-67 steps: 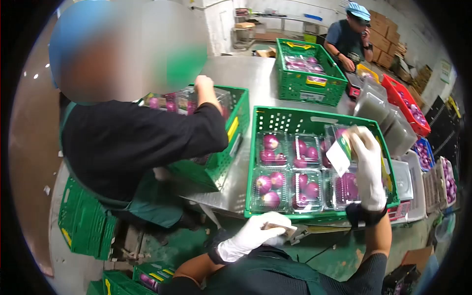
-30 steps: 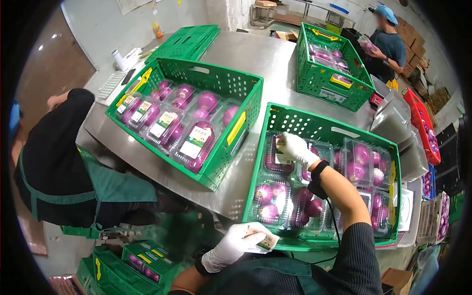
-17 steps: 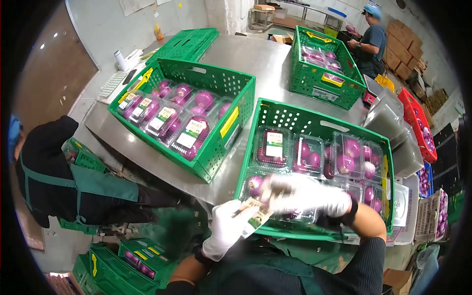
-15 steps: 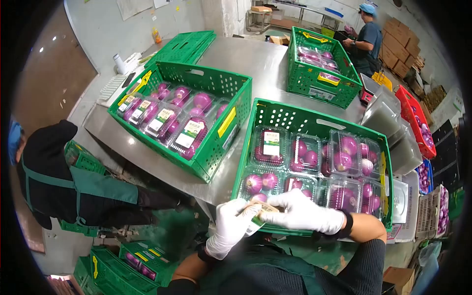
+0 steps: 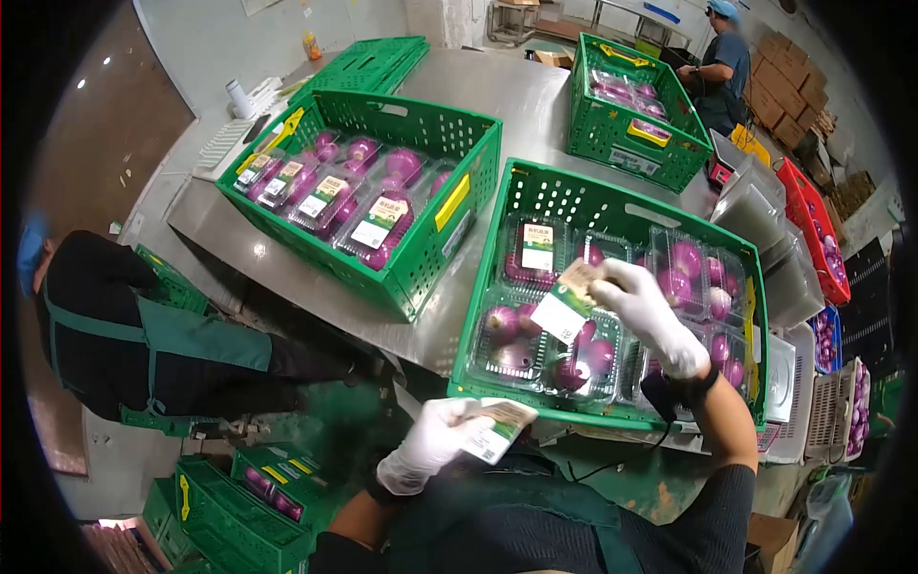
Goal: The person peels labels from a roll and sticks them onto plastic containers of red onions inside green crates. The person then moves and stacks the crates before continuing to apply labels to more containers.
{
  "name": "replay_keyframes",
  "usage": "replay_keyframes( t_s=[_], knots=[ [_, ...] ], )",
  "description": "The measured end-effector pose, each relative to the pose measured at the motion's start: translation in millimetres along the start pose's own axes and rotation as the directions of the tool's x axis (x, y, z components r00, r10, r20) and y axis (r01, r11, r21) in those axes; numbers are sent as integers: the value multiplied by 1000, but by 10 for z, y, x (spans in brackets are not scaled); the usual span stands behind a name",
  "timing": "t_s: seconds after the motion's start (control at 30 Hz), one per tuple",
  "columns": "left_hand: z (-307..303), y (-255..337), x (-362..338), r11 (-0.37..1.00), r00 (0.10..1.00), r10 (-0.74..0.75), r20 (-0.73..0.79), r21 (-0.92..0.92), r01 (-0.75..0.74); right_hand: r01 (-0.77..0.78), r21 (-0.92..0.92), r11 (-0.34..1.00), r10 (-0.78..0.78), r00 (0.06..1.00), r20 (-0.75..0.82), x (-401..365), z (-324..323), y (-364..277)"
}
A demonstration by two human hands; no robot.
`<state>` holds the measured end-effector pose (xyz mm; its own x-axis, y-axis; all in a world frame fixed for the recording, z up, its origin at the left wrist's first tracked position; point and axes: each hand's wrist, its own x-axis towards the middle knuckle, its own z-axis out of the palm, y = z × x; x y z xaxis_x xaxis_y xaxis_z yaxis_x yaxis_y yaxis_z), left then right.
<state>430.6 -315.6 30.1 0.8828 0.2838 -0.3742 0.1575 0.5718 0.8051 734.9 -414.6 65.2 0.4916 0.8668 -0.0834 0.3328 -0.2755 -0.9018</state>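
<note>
The right hand [image 5: 650,316] pinches a label [image 5: 562,311] over onion packs [image 5: 512,340] in a green crate [image 5: 583,206]; the left hand [image 5: 430,452] grips a label stack [image 5: 492,435]. A second crate [image 5: 421,263] stands alongside; the print is unreadable.

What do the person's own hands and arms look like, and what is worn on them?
The left hand and the right hand both wear white gloves. A black wristband sits on the right wrist, with a thin black cable hanging from it. Dark ribbed sleeves end near the elbows, leaving the forearms bare.
</note>
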Motion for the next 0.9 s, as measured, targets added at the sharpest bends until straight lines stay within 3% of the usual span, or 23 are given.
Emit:
replay_keyframes(
  t_s=[0.03,0.07,0.13,0.23,0.37,0.43,0.47,0.5,0.57,0.6,0.67,0.7,0.73,0.77,0.8,0.87,0.9],
  knots=[
    [-26,118,-65,995,999,40,-7,91,-39,-98,8,995,96,987,129,59,110,57],
    [-27,169,-97,942,964,266,26,203,-266,-192,2,981,185,948,258,139,236,97],
    [-175,118,-129,860,930,363,52,365,-356,-220,-94,971,239,905,351,317,535,423],
    [-221,178,-228,982,983,171,-65,89,-165,-149,-345,927,268,906,327,473,763,513],
    [-244,202,-250,984,984,169,-49,58,-166,-61,-511,858,240,926,291,590,918,652],
    [-250,187,-197,965,967,250,-41,95,-246,-39,-563,825,226,937,266,565,968,699],
    [-255,177,-176,952,957,288,-34,115,-282,2,-653,757,186,958,218,540,1024,674],
    [-267,176,-166,967,973,225,-49,134,-217,34,-734,678,139,975,174,512,1102,646],
    [-173,230,-91,927,951,306,-52,243,-285,114,-851,513,9,990,138,467,1119,628],
    [-133,246,-73,900,938,344,-46,300,-315,17,-870,492,95,993,73,497,1047,600],
    [-171,234,-41,836,913,405,-47,423,-349,3,-846,533,32,999,23,460,798,601],
    [-172,236,-2,795,892,449,-51,479,-372,-18,-727,686,55,998,28,348,731,234],
    [-134,243,28,796,867,478,-142,487,-359,-108,-380,919,163,980,113,208,688,-128],
    [-82,259,69,798,838,498,-225,496,-341,-72,162,984,26,962,271,38,705,-226],
    [-23,270,111,797,805,515,-295,509,-324,-124,349,929,-24,920,391,-178,701,-566],
    [70,194,188,816,778,534,-333,443,-371,102,148,984,-157,887,435,-433,815,-568],
    [108,150,210,797,763,563,-317,453,-400,83,130,988,-122,934,336,-460,780,-544]
  ],
)
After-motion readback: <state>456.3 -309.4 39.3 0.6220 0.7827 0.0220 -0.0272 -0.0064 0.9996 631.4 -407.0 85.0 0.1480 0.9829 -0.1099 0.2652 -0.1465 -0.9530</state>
